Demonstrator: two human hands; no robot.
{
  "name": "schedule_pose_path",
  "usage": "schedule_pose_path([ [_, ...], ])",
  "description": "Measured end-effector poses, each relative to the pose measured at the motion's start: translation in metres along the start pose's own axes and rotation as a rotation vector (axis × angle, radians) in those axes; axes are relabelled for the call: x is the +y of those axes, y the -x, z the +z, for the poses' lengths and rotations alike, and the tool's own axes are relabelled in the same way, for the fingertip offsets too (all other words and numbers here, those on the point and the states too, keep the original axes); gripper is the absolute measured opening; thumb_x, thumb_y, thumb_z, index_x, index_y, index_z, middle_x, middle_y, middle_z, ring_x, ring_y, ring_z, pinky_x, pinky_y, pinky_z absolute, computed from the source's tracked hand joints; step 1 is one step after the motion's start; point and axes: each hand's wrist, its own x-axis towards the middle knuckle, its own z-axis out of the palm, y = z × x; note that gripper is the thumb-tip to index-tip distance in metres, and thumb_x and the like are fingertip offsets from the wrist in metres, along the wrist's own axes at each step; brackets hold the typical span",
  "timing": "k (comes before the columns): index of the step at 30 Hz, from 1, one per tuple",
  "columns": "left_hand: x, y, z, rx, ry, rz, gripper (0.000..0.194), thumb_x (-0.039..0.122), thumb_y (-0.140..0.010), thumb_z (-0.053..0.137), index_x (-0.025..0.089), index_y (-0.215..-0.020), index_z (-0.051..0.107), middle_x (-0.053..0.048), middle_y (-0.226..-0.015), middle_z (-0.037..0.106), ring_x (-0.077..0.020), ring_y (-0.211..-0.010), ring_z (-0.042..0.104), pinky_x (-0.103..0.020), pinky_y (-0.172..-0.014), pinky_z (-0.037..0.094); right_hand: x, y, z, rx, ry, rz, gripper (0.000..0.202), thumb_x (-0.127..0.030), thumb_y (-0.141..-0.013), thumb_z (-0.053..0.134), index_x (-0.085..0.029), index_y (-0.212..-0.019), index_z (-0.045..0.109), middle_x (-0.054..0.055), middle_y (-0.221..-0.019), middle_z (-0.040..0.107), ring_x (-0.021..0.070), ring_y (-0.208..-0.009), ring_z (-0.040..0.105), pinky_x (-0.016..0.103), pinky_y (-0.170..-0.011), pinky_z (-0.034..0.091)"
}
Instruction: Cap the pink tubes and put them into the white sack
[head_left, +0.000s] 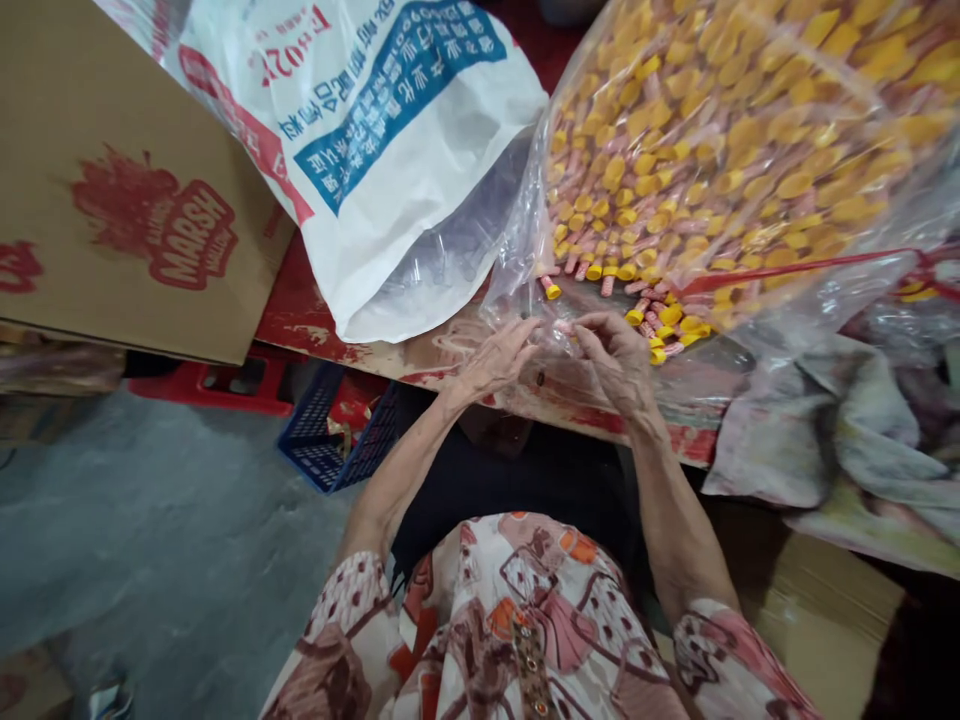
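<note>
Head view, left hand (499,358) and right hand (619,355) fingertips pinching one small pink piece (561,327) between them, beside clear bag (825,290) of yellow-capped pink pieces (720,150), worn red-stained board (420,355), grey floor (150,520), cardboard box (112,200), white printed sack (375,130).

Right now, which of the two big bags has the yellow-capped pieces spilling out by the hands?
The clear plastic bag on the right, packed with small yellow-capped pink tubes. Its mouth lies open just past both hands. The white woven sack with blue print shows none.
</note>
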Motion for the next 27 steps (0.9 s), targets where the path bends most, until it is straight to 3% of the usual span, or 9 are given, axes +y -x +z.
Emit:
schedule_pose_path([
  [3,0.001,0.011,-0.020,-0.043,-0.001,0.037,0.040,0.030,-0.111,0.063,0.024,-0.151,0.066,-0.011,-0.132,0.072,-0.0250,-0.118,0.071,-0.043,-0.107,0.060,-0.008,-0.003,0.002,-0.186,0.021,-0.073,0.038,-0.059,-0.106,0.067,-0.023,-0.097,0.074,0.001,-0.082,0.070,0.0181,-0.069,0.057,0.032,-0.067,0.045],
  [6,0.000,0.018,-0.034,0.049,0.087,-0.061,0.027,0.031,-0.111,0.068,0.022,-0.136,0.072,-0.008,-0.125,0.076,-0.0209,-0.109,0.072,-0.035,-0.096,0.061,-0.010,-0.003,0.015,-0.297,-0.008,-0.080,0.033,-0.057,-0.106,0.068,-0.024,-0.105,0.072,0.002,-0.089,0.072,0.0201,-0.074,0.062,0.033,-0.071,0.048],
  [9,0.002,0.018,-0.032,0.144,0.035,-0.129,0.009,0.028,-0.109,0.071,0.021,-0.114,0.073,-0.005,-0.111,0.077,-0.0189,-0.098,0.071,-0.031,-0.088,0.058,-0.006,0.002,0.029,-0.348,0.016,-0.112,0.023,-0.046,-0.108,0.062,-0.026,-0.119,0.066,0.006,-0.106,0.074,0.0244,-0.085,0.068,0.039,-0.082,0.057],
  [11,0.007,0.013,-0.020,0.124,-0.113,-0.114,0.007,0.026,-0.107,0.074,0.020,-0.106,0.070,-0.006,-0.109,0.075,-0.0210,-0.098,0.070,-0.033,-0.089,0.056,-0.002,0.005,0.030,-0.285,0.135,-0.174,0.016,-0.032,-0.108,0.054,-0.027,-0.118,0.064,0.010,-0.118,0.072,0.0279,-0.099,0.069,0.045,-0.095,0.060],
  [13,0.014,0.005,-0.005,0.052,-0.265,-0.107,0.009,0.027,-0.107,0.073,0.020,-0.107,0.067,-0.009,-0.113,0.073,-0.0241,-0.099,0.071,-0.035,-0.088,0.054,0.004,0.000,0.022,-0.128,0.251,-0.191,0.020,-0.021,-0.105,0.049,-0.026,-0.118,0.063,0.013,-0.123,0.070,0.0300,-0.112,0.068,0.049,-0.105,0.059],
  [17,0.020,-0.011,0.009,-0.061,-0.357,-0.103,0.010,0.029,-0.111,0.066,0.020,-0.112,0.064,-0.011,-0.118,0.071,-0.0249,-0.098,0.071,-0.034,-0.079,0.050,0.015,-0.039,0.017,0.129,0.375,-0.106,0.025,-0.016,-0.111,0.042,-0.022,-0.122,0.063,0.016,-0.122,0.068,0.0305,-0.114,0.065,0.052,-0.109,0.057],
  [22,0.011,-0.013,-0.009,-0.064,-0.105,-0.140,0.014,0.019,-0.103,0.072,0.023,-0.098,0.059,0.001,-0.088,0.067,-0.0168,-0.081,0.064,-0.029,-0.077,0.050,0.027,-0.080,0.056,-0.016,0.482,-0.169,0.023,-0.025,-0.117,0.047,-0.020,-0.124,0.068,0.017,-0.135,0.067,0.0310,-0.123,0.064,0.048,-0.112,0.054],
  [24,0.013,-0.005,-0.012,-0.028,-0.052,-0.162,0.016,0.017,-0.102,0.072,0.023,-0.096,0.059,0.004,-0.083,0.065,-0.0147,-0.075,0.060,-0.028,-0.075,0.049,0.033,-0.080,0.068,-0.035,0.459,-0.194,0.025,-0.025,-0.116,0.045,-0.022,-0.124,0.069,0.016,-0.134,0.068,0.0301,-0.119,0.066,0.044,-0.105,0.057],
  [27,0.023,0.011,-0.004,0.079,-0.133,-0.139,0.013,0.017,-0.103,0.072,0.023,-0.100,0.061,0.000,-0.092,0.069,-0.0173,-0.082,0.065,-0.030,-0.080,0.051,0.041,-0.071,0.070,0.022,0.421,-0.219,0.028,-0.027,-0.116,0.042,-0.025,-0.129,0.067,0.014,-0.131,0.069,0.0299,-0.117,0.067,0.043,-0.102,0.058],
])
